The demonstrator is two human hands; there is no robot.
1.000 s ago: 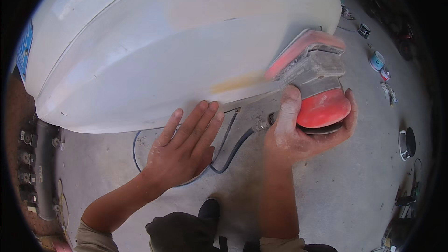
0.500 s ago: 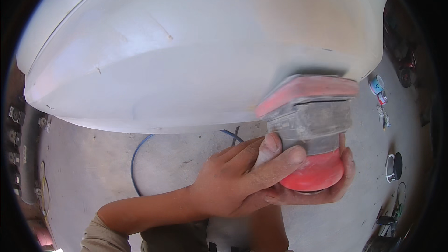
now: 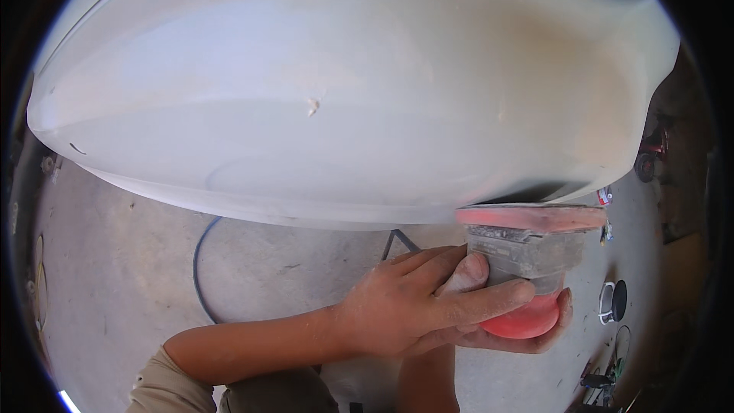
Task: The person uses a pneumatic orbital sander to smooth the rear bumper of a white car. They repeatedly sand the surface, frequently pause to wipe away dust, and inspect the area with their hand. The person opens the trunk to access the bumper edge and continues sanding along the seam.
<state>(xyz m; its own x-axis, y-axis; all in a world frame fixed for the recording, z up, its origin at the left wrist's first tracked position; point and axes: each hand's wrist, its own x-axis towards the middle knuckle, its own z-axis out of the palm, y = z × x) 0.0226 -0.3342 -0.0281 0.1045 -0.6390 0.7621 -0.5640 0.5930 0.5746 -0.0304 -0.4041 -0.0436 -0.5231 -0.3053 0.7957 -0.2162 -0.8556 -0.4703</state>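
Both my hands grip a sander (image 3: 527,252) with a grey body, a flat reddish pad and a round red cap. Its pad lies against the lower edge of a large curved white panel (image 3: 367,160), near the panel's right end; exact contact is hidden. My left hand (image 3: 420,298) closes on the sander's left side, thumb and finger dusted white. Beneath and behind it, my right hand (image 3: 562,325) wraps the red cap; its palm is mostly hidden. The panel bears a small whitish chip (image 3: 313,105) and tan smudges towards the right.
Below the panel, a blue hose (image 3: 200,268) curves over the grey concrete floor (image 3: 267,268). A round black object with a white frame (image 3: 612,302) lies at the right. Cables and dark equipment (image 3: 600,382) sit at the lower right.
The view has shifted across the panel. In the picture, the sander sits lower and slightly farther right, and its pad has turned from slanted to nearly level. Both hands keep their grip.
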